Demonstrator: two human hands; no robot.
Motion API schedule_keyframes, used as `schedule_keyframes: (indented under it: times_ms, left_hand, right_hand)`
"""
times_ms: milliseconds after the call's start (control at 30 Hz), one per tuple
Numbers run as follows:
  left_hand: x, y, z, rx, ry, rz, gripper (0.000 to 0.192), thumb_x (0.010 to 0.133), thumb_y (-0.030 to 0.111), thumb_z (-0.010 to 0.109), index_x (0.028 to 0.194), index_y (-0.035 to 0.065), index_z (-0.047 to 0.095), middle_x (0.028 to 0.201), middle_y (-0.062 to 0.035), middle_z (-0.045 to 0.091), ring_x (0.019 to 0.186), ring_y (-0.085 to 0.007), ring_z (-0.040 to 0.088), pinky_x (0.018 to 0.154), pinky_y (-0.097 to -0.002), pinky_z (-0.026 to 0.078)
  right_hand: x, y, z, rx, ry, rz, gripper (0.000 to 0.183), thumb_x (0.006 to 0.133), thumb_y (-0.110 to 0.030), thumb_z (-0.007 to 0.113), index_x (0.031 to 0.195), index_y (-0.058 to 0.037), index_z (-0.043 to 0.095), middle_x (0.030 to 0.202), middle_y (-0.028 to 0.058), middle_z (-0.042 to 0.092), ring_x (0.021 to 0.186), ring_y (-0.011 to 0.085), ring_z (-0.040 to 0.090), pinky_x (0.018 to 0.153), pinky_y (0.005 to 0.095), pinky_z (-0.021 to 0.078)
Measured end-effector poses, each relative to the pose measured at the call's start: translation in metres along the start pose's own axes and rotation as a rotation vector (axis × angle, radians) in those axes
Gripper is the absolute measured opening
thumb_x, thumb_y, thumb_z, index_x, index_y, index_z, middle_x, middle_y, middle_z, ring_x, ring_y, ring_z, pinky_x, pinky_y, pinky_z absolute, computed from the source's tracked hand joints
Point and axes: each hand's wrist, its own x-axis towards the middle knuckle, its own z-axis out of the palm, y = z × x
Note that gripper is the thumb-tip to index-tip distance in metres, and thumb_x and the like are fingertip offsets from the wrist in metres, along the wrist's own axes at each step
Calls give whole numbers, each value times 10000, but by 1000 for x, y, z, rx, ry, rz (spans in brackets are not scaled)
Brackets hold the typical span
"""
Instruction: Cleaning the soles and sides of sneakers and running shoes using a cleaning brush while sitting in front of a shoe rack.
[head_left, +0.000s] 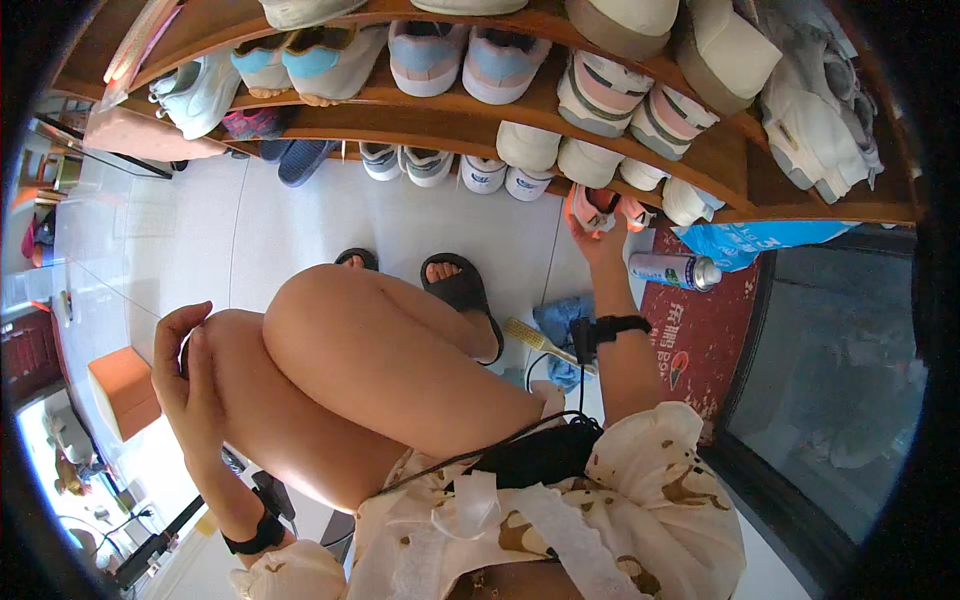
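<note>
My right hand reaches to the bottom of the wooden shoe rack, its fingers around a pink-and-white shoe with orange trim. A matching pink shoe sits just to the right of it. My left hand rests on the side of my bent knee, fingers apart and holding nothing. Below my right hand, a scrub brush with pale bristles lies on a crumpled blue cloth. Beside my right forearm, a spray can lies on its side on the red mat.
The wooden shoe rack curves across the top, with several pairs of sneakers on its shelves. Blue slippers stand at its lower left. A blue plastic bag lies under the right end. A dark-framed glass panel stands at right, an orange box at left.
</note>
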Motion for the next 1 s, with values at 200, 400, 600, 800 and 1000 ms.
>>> schedule_keyframes:
  times_ms: [200,400,600,800,1000]
  left_hand:
    - [-2,3,8,-7,55,12,219,910,116,453,1037,-13,576,973,-82,612,896,-143,567,825,-255,430]
    - [-4,1,8,-30,58,-18,203,926,106,443,1012,-13,584,989,-106,624,969,-186,570,891,-288,415]
    - [-4,3,9,17,61,20,205,921,96,442,1004,-23,588,996,-113,626,967,-189,578,885,-296,423]
    - [-6,4,13,0,169,51,212,896,117,478,978,-40,595,892,-115,636,852,-166,589,802,-271,458]
    - [-6,2,13,-36,175,46,214,895,124,483,975,-37,597,895,-117,636,852,-163,588,797,-268,457]
  right_hand:
    - [32,-10,2,187,84,-41,494,862,-486,513,1193,-124,464,1149,100,534,992,318,544,794,462,499]
    - [14,45,-3,-284,252,-172,348,841,-314,579,1087,-78,512,1008,97,569,862,289,560,667,413,471]
    - [3,62,50,-1494,-159,-776,571,711,-46,693,1219,-18,435,988,133,562,905,274,553,717,410,475]
    - [-18,78,39,-1167,-164,-1022,626,734,-81,693,1287,-11,410,1022,126,531,775,198,542,647,305,481]
    - [3,77,35,-1530,-312,-1036,696,691,-35,712,1290,-29,357,1119,211,511,933,323,549,731,427,476]
